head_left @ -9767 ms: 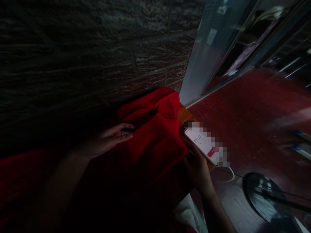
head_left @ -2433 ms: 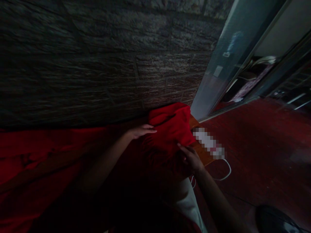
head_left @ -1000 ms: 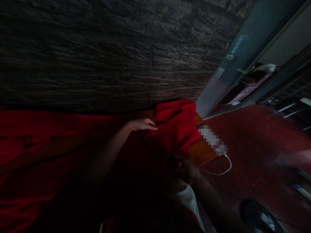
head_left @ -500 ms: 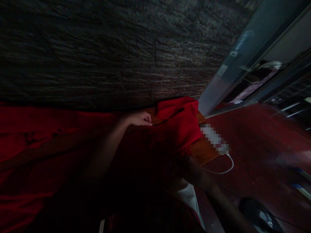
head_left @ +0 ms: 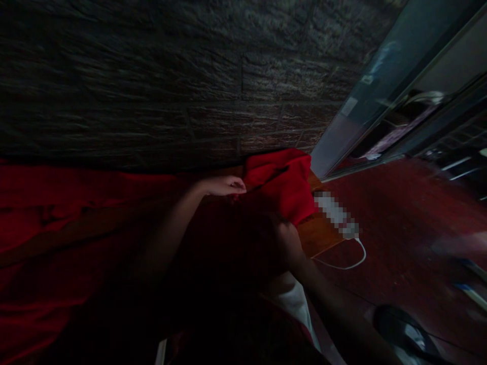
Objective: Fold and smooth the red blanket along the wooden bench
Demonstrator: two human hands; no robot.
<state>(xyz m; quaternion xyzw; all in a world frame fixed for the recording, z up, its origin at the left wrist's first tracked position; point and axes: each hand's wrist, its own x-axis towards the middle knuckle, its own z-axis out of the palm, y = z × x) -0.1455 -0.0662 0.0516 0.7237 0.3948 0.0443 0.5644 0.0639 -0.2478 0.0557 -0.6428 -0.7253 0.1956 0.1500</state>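
Note:
A red cloth [head_left: 294, 182] lies bunched and folded on a wooden bench or table, its near part lost in deep shadow. At its left edge is my left hand [head_left: 226, 186], thumb and fingers pinched together on what looks like the dark edge of the fabric. My right hand [head_left: 288, 236] is at the near side of the cloth, back of the hand up. Its fingers point into the shadow and are hidden, so their hold cannot be made out.
A long stretch of red fabric [head_left: 30, 197] covers the left side. Behind stands a rough block wall [head_left: 213, 76]. On the wooden surface [head_left: 323, 235] at right lies a blurred-out pale object [head_left: 337, 215] with a white cord [head_left: 363, 253]. A door frame [head_left: 353, 111] rises beyond the red floor [head_left: 399, 218].
My right hand has moved up and slightly left onto the near part of the cloth, whose fringed edge has gone from sight. My left hand has shifted a little to the right.

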